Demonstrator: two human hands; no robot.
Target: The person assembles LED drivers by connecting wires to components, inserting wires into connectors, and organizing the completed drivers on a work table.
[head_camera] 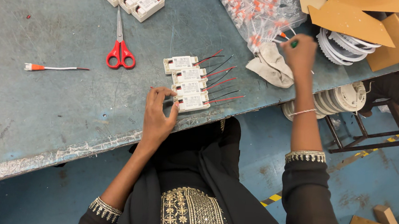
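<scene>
Head view looks down on a grey-blue bench [48,93], where four small white driver boxes [188,84] with red and black leads lie stacked in a row near the front edge, red scissors [119,52] lying apart to their left. Left hand [158,116] rests on the bench with fingers loosely curled, its fingertips touching the left end of the nearest box. Right hand [300,51] is raised well to the right of the boxes, pinched shut on a small green-tipped piece [294,43], beside a clear bag of orange connectors [256,11].
</scene>
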